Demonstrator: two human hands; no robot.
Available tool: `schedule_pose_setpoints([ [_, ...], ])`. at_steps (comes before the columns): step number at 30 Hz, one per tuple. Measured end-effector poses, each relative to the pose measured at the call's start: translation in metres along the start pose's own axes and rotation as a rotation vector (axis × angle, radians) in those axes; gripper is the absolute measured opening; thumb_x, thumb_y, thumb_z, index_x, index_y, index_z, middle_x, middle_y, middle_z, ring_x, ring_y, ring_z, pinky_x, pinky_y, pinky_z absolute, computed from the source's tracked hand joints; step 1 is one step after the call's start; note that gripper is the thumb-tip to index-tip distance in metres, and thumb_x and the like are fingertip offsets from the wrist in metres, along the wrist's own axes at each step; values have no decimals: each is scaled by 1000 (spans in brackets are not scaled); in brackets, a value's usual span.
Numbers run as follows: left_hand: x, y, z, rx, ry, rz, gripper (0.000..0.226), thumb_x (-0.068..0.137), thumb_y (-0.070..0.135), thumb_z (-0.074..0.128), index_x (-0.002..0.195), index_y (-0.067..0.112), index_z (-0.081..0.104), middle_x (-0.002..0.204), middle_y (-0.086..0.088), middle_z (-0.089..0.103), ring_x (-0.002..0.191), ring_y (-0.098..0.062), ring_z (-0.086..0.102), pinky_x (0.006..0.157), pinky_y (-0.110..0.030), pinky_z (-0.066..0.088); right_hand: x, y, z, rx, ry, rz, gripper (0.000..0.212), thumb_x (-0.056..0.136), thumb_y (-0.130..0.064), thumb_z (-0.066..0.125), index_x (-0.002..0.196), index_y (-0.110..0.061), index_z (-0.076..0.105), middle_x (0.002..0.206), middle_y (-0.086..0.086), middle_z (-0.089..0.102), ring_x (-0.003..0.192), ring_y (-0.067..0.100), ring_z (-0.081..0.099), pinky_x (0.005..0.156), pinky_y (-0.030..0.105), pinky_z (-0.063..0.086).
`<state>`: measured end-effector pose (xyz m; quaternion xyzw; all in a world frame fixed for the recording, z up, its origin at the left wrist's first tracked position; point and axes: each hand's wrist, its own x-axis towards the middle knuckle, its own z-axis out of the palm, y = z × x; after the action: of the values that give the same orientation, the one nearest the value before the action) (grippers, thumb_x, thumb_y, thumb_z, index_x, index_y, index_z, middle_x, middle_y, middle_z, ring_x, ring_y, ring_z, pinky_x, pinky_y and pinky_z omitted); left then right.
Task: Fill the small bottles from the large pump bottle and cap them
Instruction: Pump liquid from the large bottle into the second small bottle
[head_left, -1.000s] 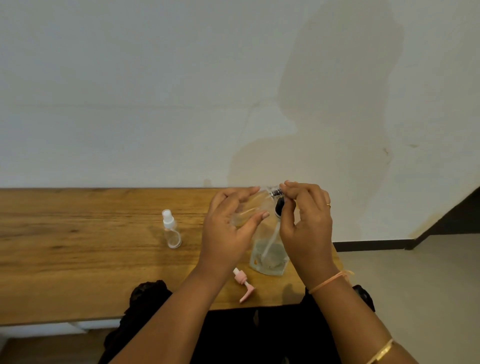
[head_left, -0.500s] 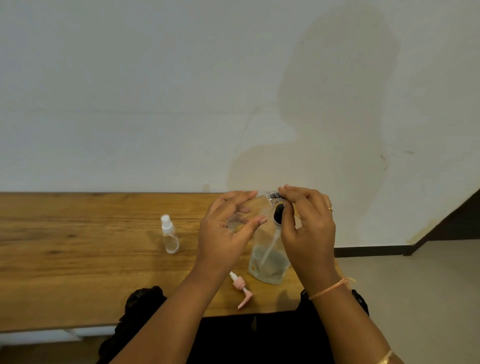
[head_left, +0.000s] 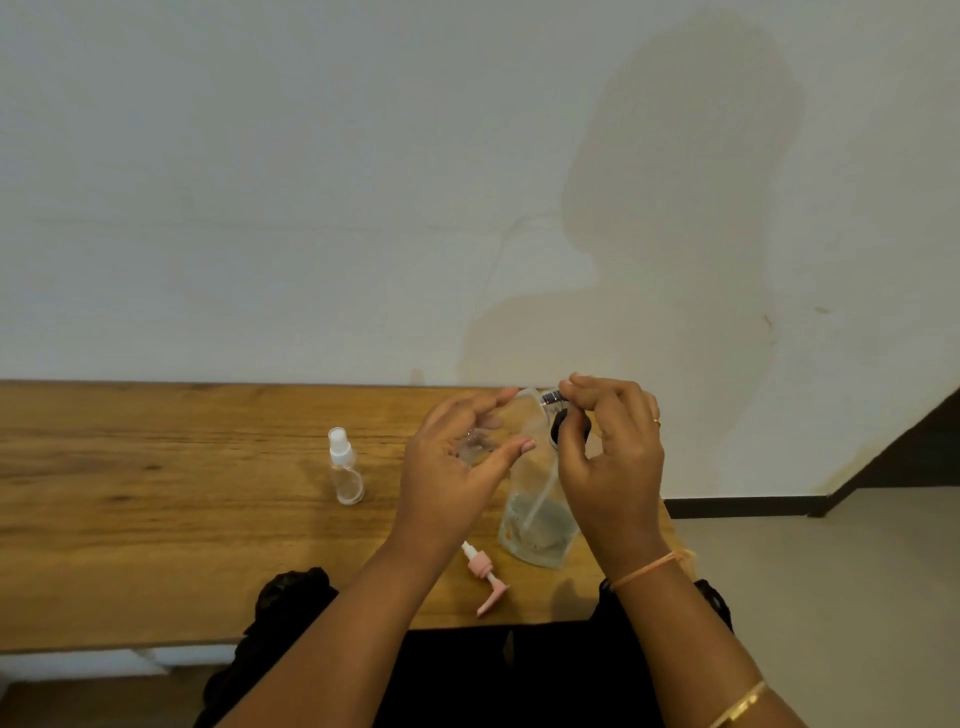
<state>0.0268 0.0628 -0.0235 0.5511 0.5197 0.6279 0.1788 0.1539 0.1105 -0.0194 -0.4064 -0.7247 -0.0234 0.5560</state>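
Pink pump head (head_left: 485, 578): lies on the table (head_left: 130, 499) near its front edge, off its bottle, between the forearms.
Large pump bottle (head_left: 535, 527): upright, clear, liquid low, dip tube inside.
Right hand (head_left: 613, 462): fingertips pinch the large pump bottle's top beside its dark neck.
Left hand (head_left: 449, 475): fingers curl loosely round the held small bottle (head_left: 475, 446), just left of that neck.
Capped small bottle (head_left: 344, 475): upright, white sprayer on, well left of both hands; fill level unclear.
Progress: likely mid-fill; the held small bottle looks uncapped, and its capping remains.
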Motion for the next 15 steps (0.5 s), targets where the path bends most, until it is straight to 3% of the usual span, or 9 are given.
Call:
schedule_pose_setpoints([
  [5,2,1,1,-17,14,-11,50,70,18,79,107,43,58,104,14,59,93,-1,62,72,-7,47,3,-4,-1,5,3,3,18,78,7,60,93,0,68,92,12,65,92,9,53,88,1,31],
  [10,2,-1,2,-21,-25,-25,46,70,17,79,108,36,61,105,14,59,93,1,60,73,-6,47,0,1,1,13,19,13,19,74,15,62,88,4,66,90,15,63,96,-3,43,85,-2,32],
  [15,2,-3,-1,11,-67,-24,46,70,18,80,112,28,63,109,7,62,96,3,59,76,-4,45,-2,7,1,-27,-41,-24,19,73,14,65,89,5,66,89,16,63,91,11,51,88,-1,28],
])
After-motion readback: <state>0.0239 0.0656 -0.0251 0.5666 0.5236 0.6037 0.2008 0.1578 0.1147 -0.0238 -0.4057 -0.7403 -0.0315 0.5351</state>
